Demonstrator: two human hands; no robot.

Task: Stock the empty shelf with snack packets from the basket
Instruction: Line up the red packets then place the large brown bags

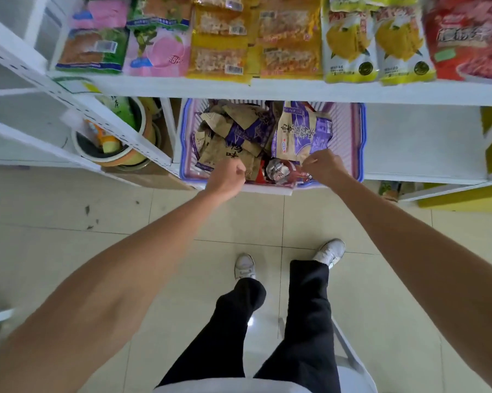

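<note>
Pale tiled floor (68, 208). Purple slatted plastic basket (359, 143) mid-frame, heaped with brown-and-purple snack packets (239, 131). Left hand (226, 177) curled at one, grip unclear; right hand (324, 165) pinching red-and-silver foil packet (278, 171). Risk: pinch slipping, neighbours spilling.

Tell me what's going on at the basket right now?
A person reaches both hands into the basket on the lower shelf. The left hand grips a brown packet; the right hand pinches the near edge of a purple packet. Neither packet is out yet. The lower shelf is bare beside the basket; the upper shelf is stocked.
</note>
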